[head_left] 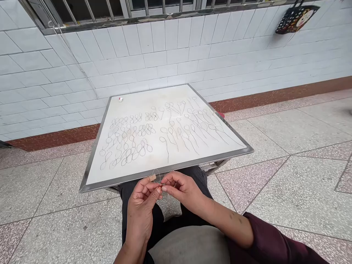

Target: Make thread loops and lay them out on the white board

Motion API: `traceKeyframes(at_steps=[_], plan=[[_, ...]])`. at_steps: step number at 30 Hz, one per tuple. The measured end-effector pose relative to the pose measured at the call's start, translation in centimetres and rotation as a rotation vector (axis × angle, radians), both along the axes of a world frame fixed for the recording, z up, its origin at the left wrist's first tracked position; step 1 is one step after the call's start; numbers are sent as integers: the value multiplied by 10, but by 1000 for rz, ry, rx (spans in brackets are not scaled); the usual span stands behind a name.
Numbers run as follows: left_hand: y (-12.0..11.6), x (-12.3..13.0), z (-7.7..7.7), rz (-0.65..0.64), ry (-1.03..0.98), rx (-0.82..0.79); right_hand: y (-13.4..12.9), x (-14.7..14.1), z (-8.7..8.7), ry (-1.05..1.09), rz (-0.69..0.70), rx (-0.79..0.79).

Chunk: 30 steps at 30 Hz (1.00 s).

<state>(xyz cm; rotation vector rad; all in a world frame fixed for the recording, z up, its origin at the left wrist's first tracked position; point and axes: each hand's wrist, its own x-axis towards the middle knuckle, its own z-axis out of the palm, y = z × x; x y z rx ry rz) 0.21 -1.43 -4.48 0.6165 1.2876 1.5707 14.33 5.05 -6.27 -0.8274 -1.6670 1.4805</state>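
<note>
Head view: left hand (pixel 143 203) and right hand (pixel 187 190) close together, looped wire (pixel 159 176) in both fingertip pinches.

I can read no words, numbers or signs here, even on the patterned bag (pixel 296 20) far right.

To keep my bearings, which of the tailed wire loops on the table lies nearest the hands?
The front-left tailed loop, whose tail runs almost straight toward the table's near edge; neighbouring tails slant right and end farther off.
</note>
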Motion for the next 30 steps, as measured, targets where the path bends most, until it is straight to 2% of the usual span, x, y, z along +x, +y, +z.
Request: traceKeyframes(at_steps=[5, 10, 17, 22, 25, 30], plan=[[1, 1, 1, 5, -32, 8, -3, -1, 2, -3, 53, -21], [2, 1, 1, 84, -106, -6, -7, 2, 3, 24, 98, -5], [1, -5, 5, 200, -143, 17, -14, 3, -5, 285, 212, -257], [2, -6, 7, 257, -142, 42, -16, 8, -13, 363, 178, -275], [3, -6, 10, 324, -134, 62, -15, 12, -18, 280, 116, -137], [11, -8, 16, 418, -120, 141, -18, 12, -21, -17, -15, 398]])
